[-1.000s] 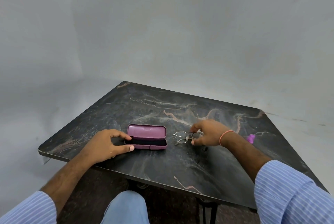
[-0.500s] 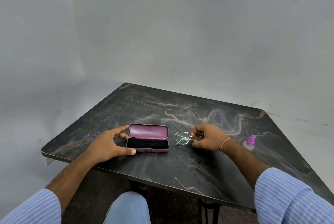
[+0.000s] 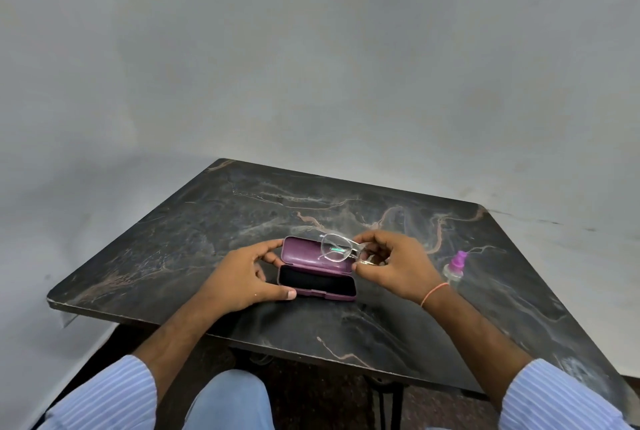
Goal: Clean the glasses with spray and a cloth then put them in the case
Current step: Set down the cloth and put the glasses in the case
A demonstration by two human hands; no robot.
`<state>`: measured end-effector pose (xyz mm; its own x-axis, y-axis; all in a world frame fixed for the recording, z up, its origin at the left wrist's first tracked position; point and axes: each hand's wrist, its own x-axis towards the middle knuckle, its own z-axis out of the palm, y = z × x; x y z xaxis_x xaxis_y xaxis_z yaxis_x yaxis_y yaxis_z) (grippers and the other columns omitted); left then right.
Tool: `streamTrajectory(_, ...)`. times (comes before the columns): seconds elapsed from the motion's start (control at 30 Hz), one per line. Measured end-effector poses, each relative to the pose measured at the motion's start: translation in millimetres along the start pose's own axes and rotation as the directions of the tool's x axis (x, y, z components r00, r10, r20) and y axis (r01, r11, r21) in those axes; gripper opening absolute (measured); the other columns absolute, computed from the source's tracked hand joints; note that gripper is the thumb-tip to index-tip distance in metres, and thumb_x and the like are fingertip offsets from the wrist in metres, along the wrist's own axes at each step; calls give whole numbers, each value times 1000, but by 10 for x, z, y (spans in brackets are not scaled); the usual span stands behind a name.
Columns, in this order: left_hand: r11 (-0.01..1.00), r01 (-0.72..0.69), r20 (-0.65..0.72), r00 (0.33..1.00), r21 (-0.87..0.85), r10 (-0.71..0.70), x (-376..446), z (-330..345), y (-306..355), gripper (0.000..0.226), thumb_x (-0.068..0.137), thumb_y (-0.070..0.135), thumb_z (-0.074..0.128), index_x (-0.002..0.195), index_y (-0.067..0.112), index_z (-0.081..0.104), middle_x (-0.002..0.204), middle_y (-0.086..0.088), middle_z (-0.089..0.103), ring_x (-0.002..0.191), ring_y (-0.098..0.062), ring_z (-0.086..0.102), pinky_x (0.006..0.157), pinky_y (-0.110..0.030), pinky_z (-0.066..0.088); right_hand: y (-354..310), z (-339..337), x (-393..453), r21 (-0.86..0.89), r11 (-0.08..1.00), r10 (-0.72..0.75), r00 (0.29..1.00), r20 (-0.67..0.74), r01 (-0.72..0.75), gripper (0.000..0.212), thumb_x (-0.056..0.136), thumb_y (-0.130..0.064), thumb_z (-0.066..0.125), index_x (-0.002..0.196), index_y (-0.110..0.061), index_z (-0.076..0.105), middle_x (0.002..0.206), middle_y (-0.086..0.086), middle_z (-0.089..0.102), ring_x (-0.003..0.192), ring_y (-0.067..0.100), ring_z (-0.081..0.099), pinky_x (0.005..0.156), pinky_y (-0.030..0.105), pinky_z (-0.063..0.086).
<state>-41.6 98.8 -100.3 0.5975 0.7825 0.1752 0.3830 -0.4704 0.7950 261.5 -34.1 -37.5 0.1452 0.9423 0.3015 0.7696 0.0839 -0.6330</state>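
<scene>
Head view: right hand (image 3: 391,266), grip pinching the glasses (image 3: 335,248), has raised them off the desk (image 3: 242,221) above the open case (image 3: 317,285) the left hand (image 3: 239,277) clasps; stowing seems next.

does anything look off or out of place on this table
Nothing looks spilled or damaged. The case lies open on the table, the left hand gripping its end. The right hand holds the glasses over the lid. The spray bottle stands upright. Only oddity: no cloth in view.

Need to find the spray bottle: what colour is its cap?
Bright pinkish-purple cap on a clear spray bottle; the head view shows it.
</scene>
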Motion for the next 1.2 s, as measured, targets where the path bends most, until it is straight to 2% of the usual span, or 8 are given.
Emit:
streamTrajectory(0.13, 999, -31, 38, 999, -8, 31, 120, 263, 127, 115, 50, 73, 96, 156, 47, 57, 115, 35, 73, 97, 5, 69, 88, -16, 54, 17, 69, -123, -157, 985, -65, 998, 26, 68, 40, 82, -31, 88, 121, -29, 77, 92, -11, 82, 81, 4, 75, 81, 24, 60)
streamTrajectory(0.3, 1000, -22, 71, 997, -4, 23, 192, 468, 212, 119, 50, 74, 94, 159, 44, 55, 114, 40, 73, 110, 5, 71, 105, -27, 54, 157, 100, -230, -264, 956, -118, 992, 48, 127, 41, 85, -43, 79, 125, -34, 76, 95, -21, 79, 84, -5, 68, 82, 20, 53)
streamTrajectory(0.43, 998, -28, 85, 996, 53, 23, 198, 497, 231, 117, 51, 80, 89, 158, 49, 53, 118, 48, 68, 114, 12, 67, 119, -40, 49, 256, 118, -260, -324, 933, -149, 988, 51, 157, 44, 87, -52, 72, 128, -36, 75, 107, -18, 78, 98, 7, 67, 90, 30, 54)
streamTrajectory(0.6, 997, -38, 77, 996, 62, 33, 205, 511, 216, 119, 53, 80, 88, 161, 45, 52, 117, 45, 71, 117, 13, 66, 121, -40, 49, 359, 199, -288, -321, 925, -190, 979, 76, 204, 42, 96, -58, 67, 133, -38, 72, 114, -23, 68, 107, 5, 59, 94, 28, 51)
streamTrajectory(0.77, 997, -47, 68, 997, 58, 43, 210, 529, 197, 116, 54, 79, 90, 159, 48, 53, 116, 40, 75, 117, 12, 67, 120, -40, 50, 442, 310, -345, -311, 927, -209, 977, 42, 212, 39, 102, -56, 63, 135, -37, 70, 118, -20, 63, 112, 4, 55, 95, 26, 51)
streamTrajectory(0.9, 996, -54, 66, 997, 74, 49, 215, 542, 197, 112, 54, 80, 90, 156, 55, 52, 117, 42, 73, 115, 12, 67, 118, -39, 50, 469, 366, -414, -374, 903, -231, 973, -4, 213, 41, 105, -55, 58, 137, -33, 72, 123, -14, 58, 113, 10, 54, 96, 29, 51)
streamTrajectory(1.03, 996, -54, 61, 997, 75, 49, 212, 548, 196, 112, 55, 80, 90, 157, 54, 52, 117, 42, 73, 115, 11, 68, 118, -38, 51, 456, 383, -447, -431, 875, -252, 968, -15, 221, 43, 108, -53, 54, 139, -31, 72, 123, -11, 59, 111, 13, 54, 91, 34, 54)
streamTrajectory(1.2, 997, -61, 61, 997, 56, 57, 211, 545, 201, 108, 55, 77, 92, 154, 55, 52, 116, 37, 76, 117, 8, 70, 119, -42, 50, 436, 378, -468, -469, 857, -261, 965, -33, 216, 48, 108, -55, 53, 145, -28, 69, 126, -8, 61, 113, 16, 56, 90, 38, 56)
